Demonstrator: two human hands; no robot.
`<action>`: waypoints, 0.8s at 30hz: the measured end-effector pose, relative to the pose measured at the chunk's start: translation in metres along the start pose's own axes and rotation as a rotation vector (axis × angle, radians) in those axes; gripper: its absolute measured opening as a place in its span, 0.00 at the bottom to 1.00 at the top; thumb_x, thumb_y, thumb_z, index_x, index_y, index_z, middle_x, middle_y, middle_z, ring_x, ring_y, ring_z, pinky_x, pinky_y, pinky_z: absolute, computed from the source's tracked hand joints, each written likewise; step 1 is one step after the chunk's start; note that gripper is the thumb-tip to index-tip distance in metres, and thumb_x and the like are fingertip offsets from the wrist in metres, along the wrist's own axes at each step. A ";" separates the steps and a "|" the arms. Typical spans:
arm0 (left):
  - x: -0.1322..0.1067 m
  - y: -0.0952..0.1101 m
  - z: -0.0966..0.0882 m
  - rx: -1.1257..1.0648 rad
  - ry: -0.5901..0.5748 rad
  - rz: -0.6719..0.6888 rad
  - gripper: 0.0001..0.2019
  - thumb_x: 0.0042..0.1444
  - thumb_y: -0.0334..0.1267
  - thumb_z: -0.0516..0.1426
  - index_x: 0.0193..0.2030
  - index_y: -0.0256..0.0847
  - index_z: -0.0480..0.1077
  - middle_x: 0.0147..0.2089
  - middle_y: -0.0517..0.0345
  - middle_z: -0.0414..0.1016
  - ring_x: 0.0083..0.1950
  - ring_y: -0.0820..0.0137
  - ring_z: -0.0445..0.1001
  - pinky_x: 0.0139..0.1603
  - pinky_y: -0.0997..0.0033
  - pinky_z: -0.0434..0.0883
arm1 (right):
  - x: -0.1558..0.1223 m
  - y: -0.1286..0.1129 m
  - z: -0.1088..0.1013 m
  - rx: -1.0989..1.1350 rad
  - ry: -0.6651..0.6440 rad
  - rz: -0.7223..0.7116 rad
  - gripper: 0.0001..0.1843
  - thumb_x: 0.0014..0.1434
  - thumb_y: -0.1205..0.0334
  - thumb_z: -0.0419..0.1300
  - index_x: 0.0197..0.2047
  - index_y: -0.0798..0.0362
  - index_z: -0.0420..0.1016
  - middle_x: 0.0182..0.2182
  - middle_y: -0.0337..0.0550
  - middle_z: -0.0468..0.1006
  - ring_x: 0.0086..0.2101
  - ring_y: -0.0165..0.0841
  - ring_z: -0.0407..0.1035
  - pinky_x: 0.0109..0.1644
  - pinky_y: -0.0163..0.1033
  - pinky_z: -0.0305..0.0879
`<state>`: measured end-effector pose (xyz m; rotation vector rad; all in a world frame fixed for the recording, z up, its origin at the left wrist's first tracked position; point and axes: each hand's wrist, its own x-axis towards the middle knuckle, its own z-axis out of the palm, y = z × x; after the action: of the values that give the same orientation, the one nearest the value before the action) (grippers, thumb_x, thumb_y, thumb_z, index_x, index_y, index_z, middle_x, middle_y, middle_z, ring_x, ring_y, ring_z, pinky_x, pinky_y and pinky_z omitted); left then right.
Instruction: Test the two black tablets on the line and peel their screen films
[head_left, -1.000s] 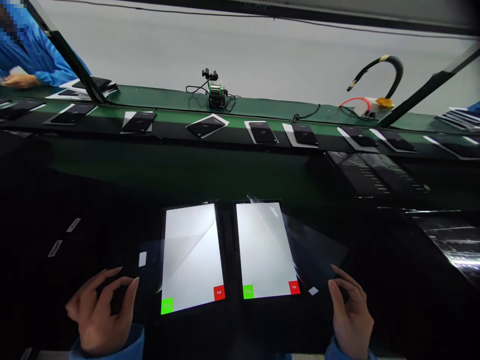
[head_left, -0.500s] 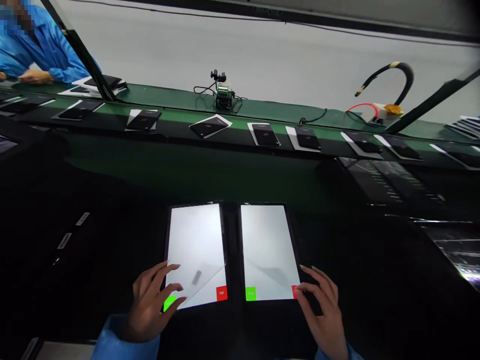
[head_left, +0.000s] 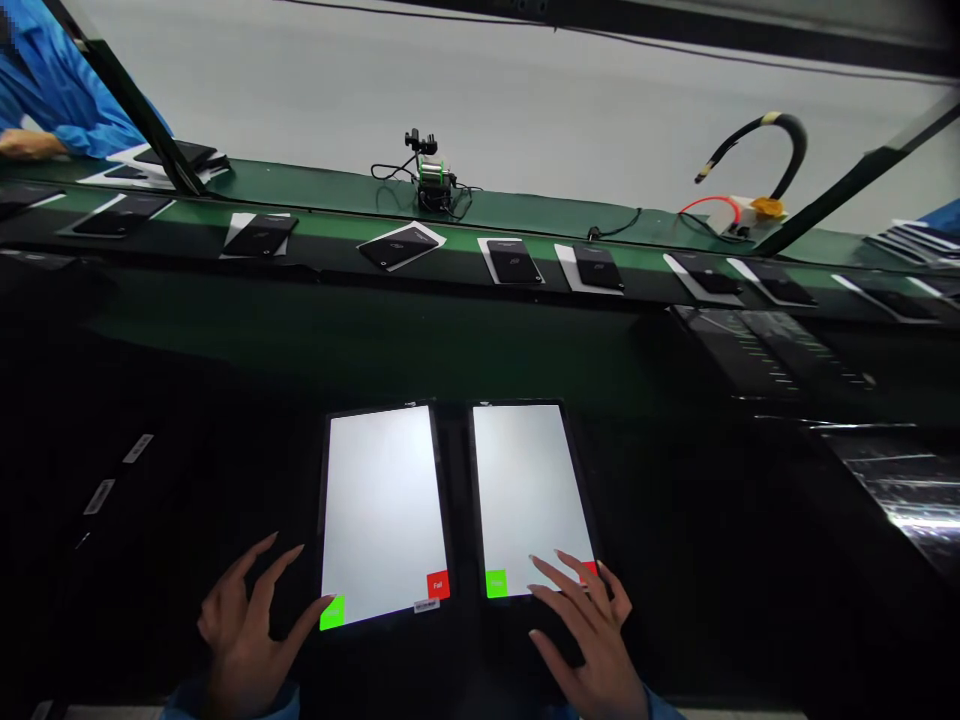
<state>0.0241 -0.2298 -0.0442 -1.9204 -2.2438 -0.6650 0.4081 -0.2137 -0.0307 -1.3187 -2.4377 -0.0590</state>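
Two lit tablets side by side. My left hand [head_left: 244, 630] spread open beside the left tablet [head_left: 382, 515], holding nothing. My right hand [head_left: 589, 635] open too, fingertips on the right tablet [head_left: 529, 495].

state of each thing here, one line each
left tablet: lit white, flat on the bench
right tablet: lit white, flat
left hand: open, thumb at the green corner
right hand: open, fingers on the right tablet's lower edge
belt phones: screens dark

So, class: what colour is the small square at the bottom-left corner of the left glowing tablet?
Bright green, clearest in the head view.
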 end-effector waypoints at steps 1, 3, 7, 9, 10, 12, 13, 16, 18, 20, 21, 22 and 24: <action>-0.002 0.000 0.001 0.006 -0.031 -0.004 0.23 0.55 0.57 0.52 0.51 0.45 0.64 0.60 0.43 0.60 0.58 0.47 0.63 0.57 0.40 0.61 | 0.001 -0.003 0.001 -0.009 -0.018 -0.031 0.16 0.59 0.56 0.59 0.51 0.43 0.71 0.56 0.34 0.71 0.59 0.42 0.59 0.67 0.55 0.33; -0.005 0.002 0.003 0.030 -0.105 0.000 0.26 0.53 0.58 0.51 0.54 0.45 0.63 0.62 0.42 0.57 0.58 0.44 0.62 0.54 0.36 0.62 | 0.005 -0.008 0.002 -0.031 -0.050 -0.096 0.17 0.60 0.55 0.58 0.52 0.44 0.71 0.57 0.33 0.71 0.59 0.41 0.60 0.68 0.56 0.25; -0.009 0.003 0.009 0.045 -0.199 0.009 0.30 0.53 0.58 0.49 0.58 0.41 0.60 0.63 0.37 0.53 0.59 0.40 0.60 0.52 0.35 0.64 | 0.010 -0.013 0.003 -0.065 -0.084 -0.192 0.19 0.62 0.51 0.55 0.54 0.48 0.70 0.56 0.36 0.72 0.59 0.40 0.61 0.67 0.58 0.16; -0.011 -0.001 0.011 0.024 -0.197 -0.002 0.28 0.56 0.55 0.48 0.58 0.40 0.60 0.63 0.37 0.53 0.59 0.43 0.61 0.53 0.37 0.64 | 0.009 -0.012 0.003 -0.064 -0.087 -0.195 0.20 0.62 0.49 0.55 0.54 0.49 0.69 0.56 0.38 0.72 0.59 0.40 0.61 0.67 0.58 0.15; -0.011 -0.003 0.013 0.016 -0.190 -0.012 0.27 0.57 0.55 0.47 0.57 0.40 0.60 0.63 0.38 0.54 0.59 0.44 0.61 0.54 0.38 0.64 | 0.007 -0.012 0.003 -0.057 -0.084 -0.189 0.20 0.62 0.49 0.55 0.54 0.49 0.69 0.56 0.39 0.72 0.59 0.40 0.61 0.67 0.58 0.16; -0.013 -0.010 0.016 0.007 -0.170 -0.020 0.27 0.56 0.55 0.47 0.57 0.40 0.60 0.62 0.39 0.55 0.58 0.45 0.62 0.55 0.39 0.64 | 0.003 -0.011 0.002 -0.031 -0.058 -0.154 0.20 0.61 0.51 0.57 0.54 0.50 0.69 0.55 0.39 0.73 0.59 0.41 0.62 0.68 0.59 0.18; -0.015 -0.014 0.019 0.007 -0.163 -0.017 0.28 0.55 0.56 0.48 0.57 0.40 0.60 0.61 0.39 0.56 0.58 0.45 0.63 0.55 0.39 0.64 | 0.002 -0.010 0.002 -0.016 -0.041 -0.130 0.20 0.61 0.52 0.57 0.54 0.50 0.69 0.54 0.39 0.74 0.59 0.42 0.62 0.68 0.59 0.19; -0.020 -0.028 0.028 0.000 -0.166 -0.008 0.31 0.53 0.58 0.51 0.58 0.41 0.60 0.61 0.39 0.56 0.57 0.45 0.63 0.55 0.40 0.66 | 0.000 -0.009 0.003 0.018 0.008 -0.070 0.19 0.61 0.56 0.56 0.54 0.51 0.68 0.52 0.41 0.76 0.57 0.42 0.64 0.68 0.58 0.22; -0.022 -0.036 0.034 -0.009 -0.170 0.005 0.32 0.51 0.59 0.53 0.59 0.42 0.59 0.61 0.39 0.57 0.58 0.46 0.64 0.55 0.41 0.66 | 0.001 -0.008 0.003 0.027 0.020 -0.057 0.20 0.60 0.58 0.56 0.56 0.52 0.67 0.51 0.41 0.77 0.56 0.41 0.65 0.69 0.56 0.24; -0.023 -0.040 0.037 -0.014 -0.161 0.030 0.34 0.50 0.59 0.54 0.60 0.41 0.58 0.60 0.39 0.58 0.56 0.46 0.65 0.53 0.42 0.67 | 0.002 -0.007 0.002 0.033 0.020 -0.060 0.21 0.60 0.59 0.57 0.57 0.52 0.66 0.50 0.41 0.77 0.56 0.39 0.66 0.69 0.55 0.24; -0.022 -0.040 0.037 -0.023 -0.154 0.044 0.35 0.50 0.59 0.54 0.61 0.41 0.57 0.59 0.38 0.58 0.55 0.46 0.66 0.53 0.42 0.68 | 0.003 -0.006 0.002 0.034 0.015 -0.062 0.21 0.60 0.59 0.57 0.56 0.52 0.66 0.51 0.41 0.77 0.55 0.39 0.67 0.69 0.54 0.24; -0.021 -0.038 0.036 -0.034 -0.149 0.046 0.35 0.51 0.58 0.53 0.62 0.41 0.56 0.59 0.38 0.58 0.55 0.46 0.66 0.53 0.42 0.68 | 0.003 -0.006 0.002 0.036 0.010 -0.064 0.21 0.60 0.59 0.57 0.56 0.52 0.66 0.51 0.41 0.77 0.55 0.38 0.67 0.69 0.54 0.24; -0.020 -0.032 0.031 -0.058 -0.152 0.020 0.34 0.54 0.56 0.51 0.64 0.42 0.52 0.60 0.39 0.57 0.56 0.46 0.65 0.55 0.41 0.66 | 0.003 -0.006 0.002 0.038 0.009 -0.057 0.20 0.59 0.60 0.58 0.55 0.52 0.66 0.51 0.40 0.77 0.54 0.38 0.68 0.69 0.53 0.24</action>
<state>0.0034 -0.2386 -0.0876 -2.0839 -2.3134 -0.6074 0.4010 -0.2143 -0.0310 -1.2305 -2.4566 -0.0333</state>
